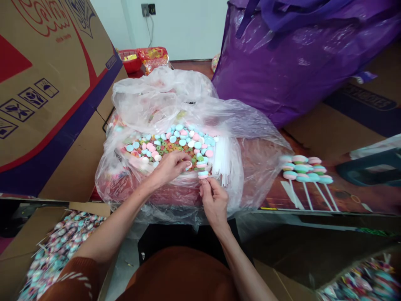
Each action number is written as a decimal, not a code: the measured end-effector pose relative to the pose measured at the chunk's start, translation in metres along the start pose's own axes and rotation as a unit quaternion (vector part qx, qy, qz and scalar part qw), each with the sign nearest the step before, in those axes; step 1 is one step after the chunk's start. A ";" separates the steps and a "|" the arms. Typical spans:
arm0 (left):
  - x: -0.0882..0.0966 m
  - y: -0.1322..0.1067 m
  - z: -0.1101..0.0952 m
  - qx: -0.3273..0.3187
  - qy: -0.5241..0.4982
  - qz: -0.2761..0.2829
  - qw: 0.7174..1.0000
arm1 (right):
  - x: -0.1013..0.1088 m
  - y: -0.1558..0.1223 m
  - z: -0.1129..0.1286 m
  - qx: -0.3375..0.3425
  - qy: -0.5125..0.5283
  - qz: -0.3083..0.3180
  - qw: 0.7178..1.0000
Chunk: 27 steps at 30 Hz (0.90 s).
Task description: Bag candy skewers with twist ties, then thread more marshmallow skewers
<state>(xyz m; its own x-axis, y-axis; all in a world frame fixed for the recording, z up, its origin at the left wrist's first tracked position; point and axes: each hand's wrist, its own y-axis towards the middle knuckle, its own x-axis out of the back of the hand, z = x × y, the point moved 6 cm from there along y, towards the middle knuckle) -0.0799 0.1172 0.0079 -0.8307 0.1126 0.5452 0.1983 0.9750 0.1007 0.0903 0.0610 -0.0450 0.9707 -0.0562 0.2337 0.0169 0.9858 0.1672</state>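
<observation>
My right hand [215, 197] is closed in a pinch low on a candy skewer [203, 174]. Pink, blue and white candies are stacked on it, with a green piece near the top; the stick itself is hidden by my fingers. To its left, my left hand [173, 166] pinches a small pale pink candy [188, 165] between thumb and fingertips. Beneath both hands lie loose pastel button candies [182, 142] and small ring candies [171, 148] on a clear plastic bag [163, 106]. A bundle of white sticks [221, 161] rests right of the candies.
Finished-looking candy skewers [302, 169] lie at the table's right. A large cardboard box [62, 125] stands left and a purple bag [266, 62] back right. Below the table edge, an open box [59, 246] holds wrapped candies. A red basket [131, 65] sits behind.
</observation>
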 end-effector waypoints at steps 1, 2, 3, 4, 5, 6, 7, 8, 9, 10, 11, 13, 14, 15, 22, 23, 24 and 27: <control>-0.002 0.000 -0.004 -0.011 0.047 0.008 0.999 | 0.000 0.000 0.000 -0.001 0.000 -0.001 1.000; -0.005 0.001 -0.006 -0.017 0.087 0.020 0.996 | 0.000 0.000 0.000 -0.002 0.000 -0.001 1.000; -0.008 0.000 -0.007 -0.019 0.119 0.034 0.992 | 0.000 0.000 -0.001 -0.004 0.002 0.000 1.000; -0.010 0.000 -0.007 -0.018 0.142 0.042 0.989 | 0.000 0.000 -0.001 -0.004 0.003 0.002 1.000; -0.012 -0.002 -0.007 -0.016 0.157 0.042 0.987 | -0.001 0.000 -0.001 -0.003 0.005 0.004 1.000; -0.012 -0.003 -0.006 -0.012 0.168 0.036 0.985 | -0.001 0.000 -0.001 -0.002 0.006 0.005 1.000; -0.012 -0.005 -0.005 -0.006 0.175 0.026 0.984 | -0.001 0.000 -0.001 0.000 0.007 0.006 1.000; -0.011 -0.008 -0.004 0.001 0.180 0.015 0.984 | -0.001 0.000 -0.001 0.002 0.008 0.006 1.000; -0.011 -0.010 -0.003 0.009 0.183 0.005 0.983 | 0.000 0.000 -0.001 0.003 0.008 0.007 1.000; -0.010 -0.013 -0.001 0.015 0.183 -0.003 0.983 | 0.000 0.000 0.000 0.004 0.008 0.008 1.000; -0.009 -0.015 0.000 0.021 0.178 -0.010 0.984 | 0.000 0.000 0.000 0.005 0.009 0.010 1.000; -0.006 -0.020 0.003 0.028 0.133 -0.030 0.990 | 0.000 0.000 0.003 0.007 0.012 0.021 1.000; -0.004 -0.022 0.006 0.035 0.084 -0.042 0.995 | 0.000 0.000 0.006 0.010 0.014 0.031 0.999; -0.002 -0.024 0.009 0.045 0.016 -0.054 0.997 | -0.001 -0.001 0.008 0.013 0.017 0.042 0.999; 0.014 -0.040 0.028 0.106 -0.296 -0.195 0.929 | -0.013 -0.014 0.029 0.051 0.005 0.119 0.992; 0.015 -0.043 0.028 0.109 -0.298 -0.211 0.925 | -0.015 -0.015 0.031 0.058 0.003 0.125 0.990; 0.016 -0.045 0.028 0.111 -0.298 -0.225 0.921 | -0.017 -0.016 0.033 0.065 0.001 0.130 0.989; 0.016 -0.048 0.027 0.105 -0.307 -0.249 0.912 | -0.022 -0.016 0.035 0.075 -0.004 0.141 0.987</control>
<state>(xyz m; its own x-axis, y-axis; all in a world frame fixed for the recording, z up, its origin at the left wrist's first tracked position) -0.1170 0.0773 -0.0102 -0.9382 -0.3311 -0.1009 -0.3339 0.9426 0.0111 0.0598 0.0406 -0.0191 0.9301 0.2149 0.2980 -0.2894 0.9282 0.2339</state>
